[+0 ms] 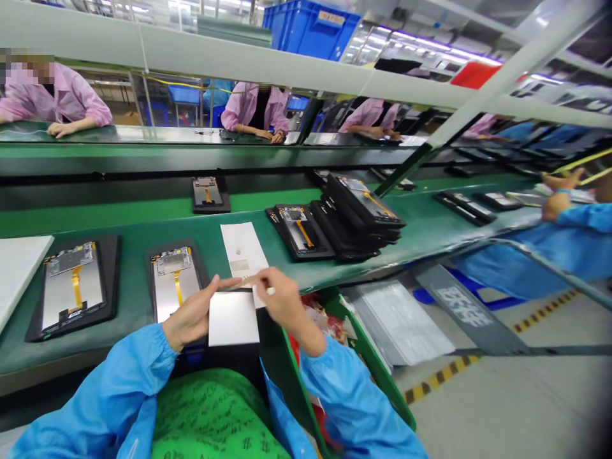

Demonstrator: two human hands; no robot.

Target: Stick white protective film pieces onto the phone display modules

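My left hand (194, 313) grips a flat rectangular panel (233, 319) by its left side. The panel has a plain silvery-white face and a dark upper edge, and it is tilted above my lap. At its top right corner, my right hand (282, 296) is closed in a pinch. A small white bit shows by those fingers; what they hold is too small to name. Just beyond, a white sheet (245, 245) with a grey patch lies on the green bench. Left of it, an opened tablet (176, 280) with an orange ribbon cable rests on a dark pad.
Another opened tablet (74, 287) lies at left, beside a white board (19, 268). Stacked tablets (356, 210) stand to the right, and one tablet (209, 194) sits farther back. A green bin (382, 382) with scraps is below right. Co-workers sit opposite; a blue-sleeved person (574, 236) works at right.
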